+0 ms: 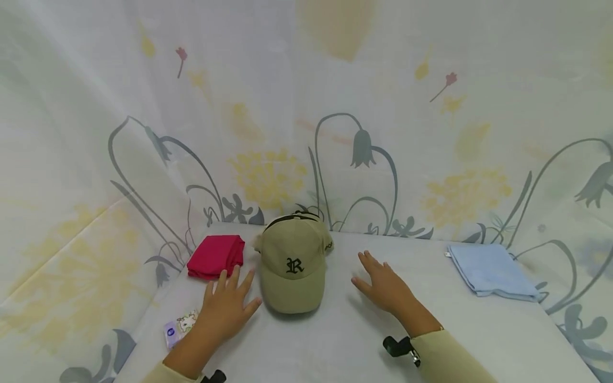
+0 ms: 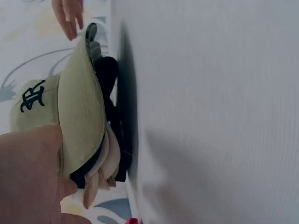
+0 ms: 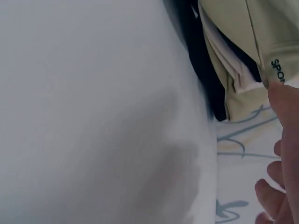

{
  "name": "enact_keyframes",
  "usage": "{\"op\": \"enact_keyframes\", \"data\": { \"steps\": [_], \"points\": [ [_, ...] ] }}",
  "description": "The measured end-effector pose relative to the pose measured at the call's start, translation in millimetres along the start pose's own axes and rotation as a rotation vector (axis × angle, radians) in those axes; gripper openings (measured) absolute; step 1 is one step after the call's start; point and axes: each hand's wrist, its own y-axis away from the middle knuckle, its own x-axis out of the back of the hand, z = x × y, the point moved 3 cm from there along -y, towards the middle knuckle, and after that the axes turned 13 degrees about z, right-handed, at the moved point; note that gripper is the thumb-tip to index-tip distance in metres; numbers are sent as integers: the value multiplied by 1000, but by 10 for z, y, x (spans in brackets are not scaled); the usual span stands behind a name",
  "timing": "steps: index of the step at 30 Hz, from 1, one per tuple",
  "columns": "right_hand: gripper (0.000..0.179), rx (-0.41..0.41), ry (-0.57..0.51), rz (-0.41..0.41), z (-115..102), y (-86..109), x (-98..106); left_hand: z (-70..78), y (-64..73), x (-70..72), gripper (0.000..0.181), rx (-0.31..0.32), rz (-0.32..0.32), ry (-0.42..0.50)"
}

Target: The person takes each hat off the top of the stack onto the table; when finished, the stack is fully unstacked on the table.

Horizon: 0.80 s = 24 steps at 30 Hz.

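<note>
A khaki baseball cap [image 1: 293, 260] with a dark letter R on its front tops a stack of caps in the middle of the table. Under its brim, the left wrist view shows a dark navy cap [image 2: 107, 77] and beige layers. My left hand [image 1: 225, 308] hovers to the left of the stack, fingers spread, holding nothing. On the other side, my right hand [image 1: 383, 284] is held over the table with fingers extended and nothing in it. In the right wrist view, lettering shows on the side of the khaki cap [image 3: 280, 51].
A folded red cloth [image 1: 216, 256] lies left of the caps. Part of a small purple-and-white packet [image 1: 172, 332] shows beside my left forearm. At the right is a folded light blue cloth [image 1: 490, 270]. Flower-printed curtains [image 1: 306, 80] surround the white table [image 1: 316, 351].
</note>
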Motion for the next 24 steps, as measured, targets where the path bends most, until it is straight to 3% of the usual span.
{"op": "enact_keyframes", "data": {
  "steps": [5, 8, 16, 19, 24],
  "points": [
    [59, -66, -135, 62, -147, -106, -114, 80, 55, -52, 71, 94, 3, 131],
    [54, -110, -244, 104, -242, -178, -196, 141, 59, -68, 70, 167, -5, 265],
    [56, -281, -613, 186, -446, -349, -406, 274, 47, -123, 72, 544, -72, 846],
    [55, -353, -735, 242, -493, -371, -435, 304, 60, -152, 74, 656, -66, 954],
    [54, -433, -854, 293, -538, -391, -494, 362, 79, -226, 75, 761, -79, 1080]
  ]
}}
